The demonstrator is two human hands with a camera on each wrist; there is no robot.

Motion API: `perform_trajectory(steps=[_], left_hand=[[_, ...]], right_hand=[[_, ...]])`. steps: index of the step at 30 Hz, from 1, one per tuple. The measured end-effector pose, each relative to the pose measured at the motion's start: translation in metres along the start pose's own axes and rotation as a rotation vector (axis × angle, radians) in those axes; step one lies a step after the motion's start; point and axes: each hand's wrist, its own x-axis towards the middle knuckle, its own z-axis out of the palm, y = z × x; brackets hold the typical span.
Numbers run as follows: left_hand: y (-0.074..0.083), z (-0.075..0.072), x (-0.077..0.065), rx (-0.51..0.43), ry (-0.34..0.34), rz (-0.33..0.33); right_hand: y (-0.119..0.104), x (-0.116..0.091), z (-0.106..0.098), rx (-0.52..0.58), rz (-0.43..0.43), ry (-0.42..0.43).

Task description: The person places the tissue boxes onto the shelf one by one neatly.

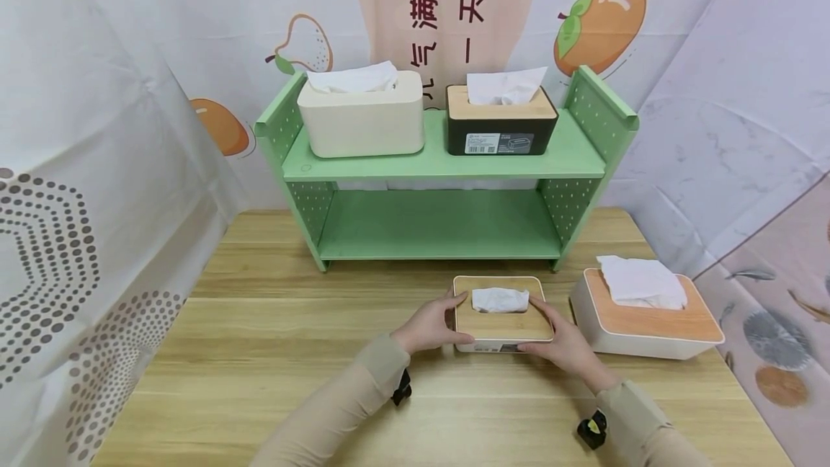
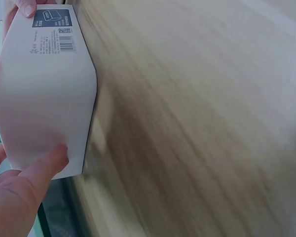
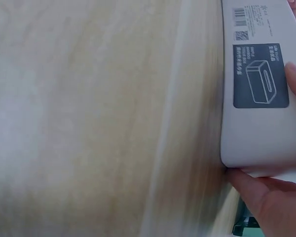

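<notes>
A white tissue box with a wooden lid and a tissue poking from its slot is low over or on the table in front of the shelf; the head view does not settle which. My left hand grips its left end, thumb at the front corner and fingers along the side. At the right end my right hand holds it, thumb on the front face and a finger near the tissue. The left wrist view shows the box's white side; a dark label appears in the right wrist view.
A green two-tier shelf stands behind, with a cream tissue box and a black tissue box with a wooden lid on its upper tier. Another white tissue box with an orange-brown lid sits right of my right hand on the wooden table.
</notes>
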Motion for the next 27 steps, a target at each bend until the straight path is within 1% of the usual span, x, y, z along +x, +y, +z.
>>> perform_trajectory(steps=[3,8,16,23,27], left_hand=[[-0.001,0.0006,0.0,-0.034,0.004,0.002],[-0.0007,0.0013,-0.0011,-0.064,0.01,0.002],[-0.0012,0.004,0.0007,-0.062,0.041,0.01],[-0.0042,0.0073,0.0006,-0.093,0.03,0.01],[-0.0045,0.0086,-0.0009,-0.095,0.043,0.006]], right_hand=[[-0.0007,0.0,0.0003,-0.002,0.005,0.009],[-0.0009,-0.0001,0.0002,-0.001,0.015,0.012],[-0.0009,0.0012,0.0003,0.024,0.03,0.038],[0.0017,0.0,0.0026,0.048,0.054,0.046],[0.0019,-0.0008,0.0036,0.056,0.06,0.039]])
